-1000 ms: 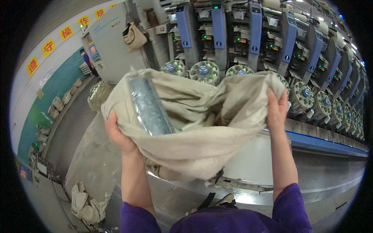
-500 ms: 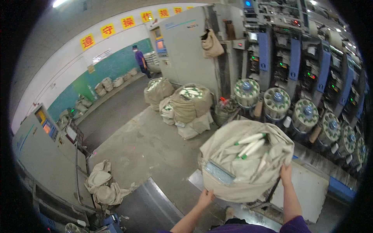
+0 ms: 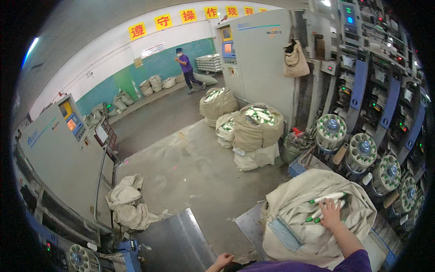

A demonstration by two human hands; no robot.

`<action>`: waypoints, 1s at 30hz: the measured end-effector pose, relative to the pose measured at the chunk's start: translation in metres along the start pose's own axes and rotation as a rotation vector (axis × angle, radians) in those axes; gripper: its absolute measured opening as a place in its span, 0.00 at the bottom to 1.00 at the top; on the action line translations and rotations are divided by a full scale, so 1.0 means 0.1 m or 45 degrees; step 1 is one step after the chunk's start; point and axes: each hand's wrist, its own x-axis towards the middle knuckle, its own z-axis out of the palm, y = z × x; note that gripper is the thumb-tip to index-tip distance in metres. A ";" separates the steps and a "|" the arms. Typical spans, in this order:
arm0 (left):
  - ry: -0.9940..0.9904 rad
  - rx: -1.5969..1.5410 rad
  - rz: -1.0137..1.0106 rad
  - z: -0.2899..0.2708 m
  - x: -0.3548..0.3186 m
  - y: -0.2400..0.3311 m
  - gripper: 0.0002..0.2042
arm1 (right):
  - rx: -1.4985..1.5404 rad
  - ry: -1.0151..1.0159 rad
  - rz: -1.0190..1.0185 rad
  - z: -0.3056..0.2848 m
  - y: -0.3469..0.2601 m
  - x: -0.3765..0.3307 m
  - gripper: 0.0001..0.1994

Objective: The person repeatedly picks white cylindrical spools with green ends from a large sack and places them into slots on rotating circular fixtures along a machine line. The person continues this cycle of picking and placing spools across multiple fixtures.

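My right hand point(image 3: 330, 215) rests on white yarn bobbins point(image 3: 327, 198) with green ends, its fingers spread over them. They lie in the hollow of a large beige cloth sack point(image 3: 283, 199) in front of me on the right. A flat blue-grey strip point(image 3: 285, 233) shows on the sack's near left side. At the lower edge, close to my body, my left hand point(image 3: 223, 261) is apart from the sack. Its fingers look curled, and I see nothing in them.
Winding machine units with round bobbin magazines point(image 3: 364, 152) line the right side. Ahead stand full bobbin sacks point(image 3: 258, 129) beside a grey cabinet point(image 3: 263, 54). Crumpled cloth sacks point(image 3: 129, 204) lie at left near a metal plate point(image 3: 176, 240). A person point(image 3: 185, 68) walks by the far wall.
Both hands were gripping the sack's sides. My left hand has let go and drawn back to my body; my right hand has moved onto the bobbins. The view has shifted left.
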 end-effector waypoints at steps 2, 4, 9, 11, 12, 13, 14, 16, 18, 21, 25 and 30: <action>0.184 0.034 0.123 -0.25 -0.20 -0.30 0.18 | 0.006 -0.125 0.004 0.20 -0.07 0.21 0.34; 0.394 0.130 0.302 -0.49 -0.40 -0.66 0.17 | -0.031 -0.173 0.117 0.41 -0.14 0.39 0.27; 0.343 0.261 0.058 -1.44 -0.04 -1.48 0.22 | -0.015 -0.096 0.387 0.77 -0.26 0.60 0.20; 0.398 0.236 0.054 -1.88 0.17 -1.59 0.23 | -0.191 -0.015 0.462 0.83 -0.31 0.57 0.27; 0.447 0.360 0.099 -2.10 0.19 -1.61 0.23 | -0.129 -0.123 0.448 0.82 -0.35 0.56 0.29; 0.426 0.302 0.122 -2.34 0.19 -1.60 0.23 | -0.202 -0.283 0.541 0.78 -0.41 0.56 0.32; 0.409 0.246 0.146 -2.62 0.18 -1.57 0.23 | -0.086 -0.385 0.635 0.72 -0.49 0.60 0.32; 0.414 0.176 0.172 -2.99 0.09 -1.48 0.23 | -0.017 -0.586 0.879 0.54 -0.72 0.76 0.34; 0.330 0.222 0.101 -3.28 -0.14 -1.49 0.20 | 0.046 -0.137 0.996 0.32 -1.07 1.04 0.34; 0.235 0.131 0.044 -3.74 -0.23 -1.32 0.19 | 0.342 0.048 0.615 -0.04 -1.72 1.57 0.31; 0.139 -0.098 0.119 -4.40 -0.14 -0.73 0.18 | 1.182 -1.310 -0.012 -0.33 -2.84 2.07 0.18; 0.053 -0.457 0.228 -5.32 0.00 0.27 0.17 | 1.216 -0.958 -0.330 -0.63 -4.55 3.21 0.15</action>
